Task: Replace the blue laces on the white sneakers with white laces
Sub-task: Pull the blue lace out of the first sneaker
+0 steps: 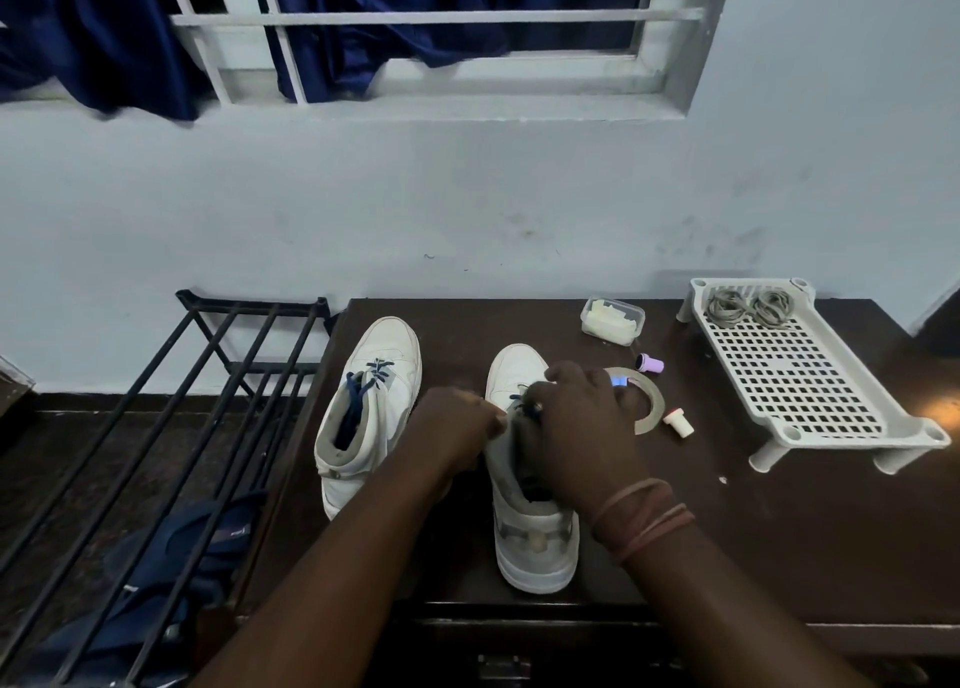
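Two white high-top sneakers stand side by side on the dark wooden table (727, 531), toes toward the wall. The left sneaker (371, 406) stands untouched, its blue lace (363, 383) loosened across the tongue. Both hands work on the right sneaker (524, 526): the left hand (457, 430) has its fingers curled against the shoe's upper at the eyelets, and the right hand (576, 427) arches over the tongue, fingertips pinching a dark blue lace (527, 409). Just beyond the hands lie a flat grey ring (652, 406) and a small purple cap (649, 362). Coiled pale laces (750, 308) rest in the white perforated tray (800, 375), well to the right.
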